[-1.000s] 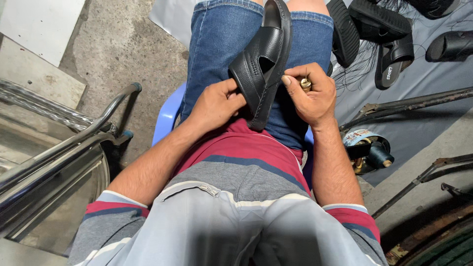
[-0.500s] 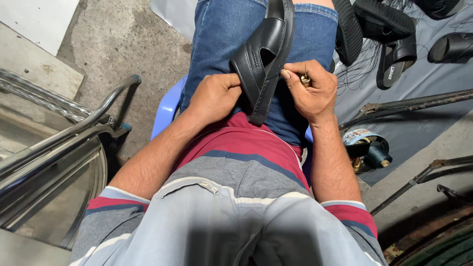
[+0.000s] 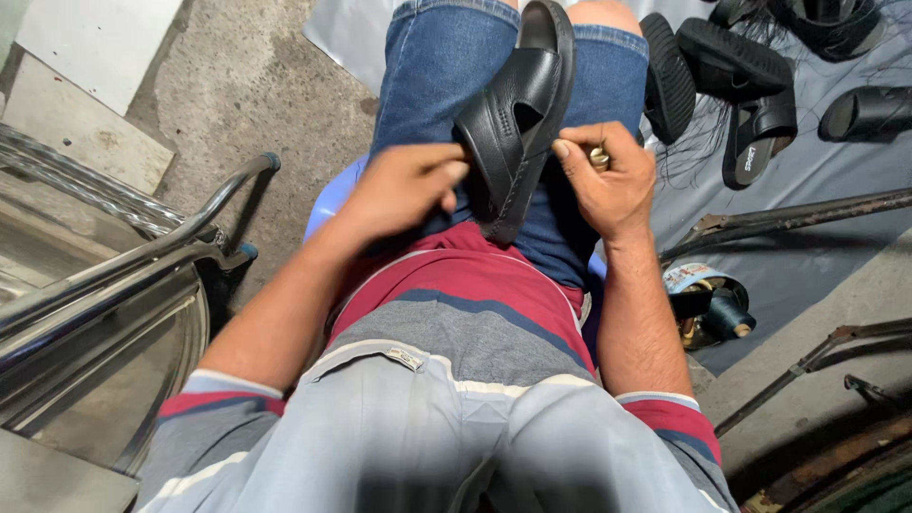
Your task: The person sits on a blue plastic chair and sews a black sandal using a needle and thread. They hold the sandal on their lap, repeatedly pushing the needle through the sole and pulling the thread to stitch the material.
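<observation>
Your left hand (image 3: 404, 190) and right hand (image 3: 603, 180) pinch the black sandal (image 3: 513, 128) edges on your lap; open floor (image 3: 256, 85) lies left.

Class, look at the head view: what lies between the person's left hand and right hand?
In the head view, a black sandal lies on the lap, between the left hand and the right hand, and both hands touch it.

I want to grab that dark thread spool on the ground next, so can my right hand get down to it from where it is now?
Probably yes. The right hand rests against the black sandal on the lap, and the dark thread spool lies on the floor just outside that forearm, with nothing visibly between them. The hand seems to pinch something small, though.
</observation>
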